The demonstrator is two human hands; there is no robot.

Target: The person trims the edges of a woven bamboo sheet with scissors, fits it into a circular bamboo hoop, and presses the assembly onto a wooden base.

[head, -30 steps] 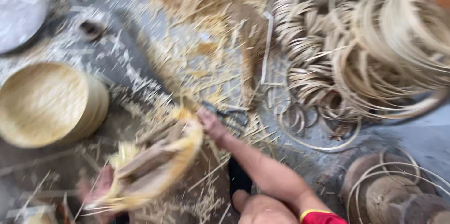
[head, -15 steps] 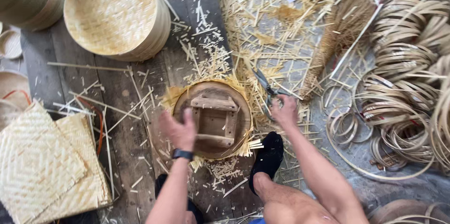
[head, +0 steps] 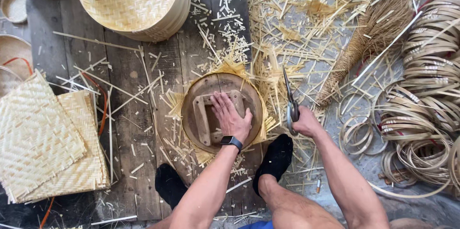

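Note:
My left hand (head: 231, 116) presses flat on a round wooden mould (head: 221, 110) that lies on a woven bamboo mat, whose frayed edge sticks out around the mould. A dark watch sits on that wrist. To the right of the mould, my right hand (head: 305, 122) grips a pair of metal shears (head: 290, 100), blades pointing away from me. My two feet in black socks (head: 274, 158) rest on the planks just below the mould.
A stack of round woven trays (head: 132, 0) sits at the top. Flat woven mats (head: 45, 140) lie at left. Coils of bamboo rings (head: 424, 94) pile up at right, a straw broom (head: 371, 32) beside them. Bamboo offcuts litter the wooden floor.
My left hand has moved from the mould's edge onto its middle. My right hand has lifted the shears off the floor and now holds them beside the mould.

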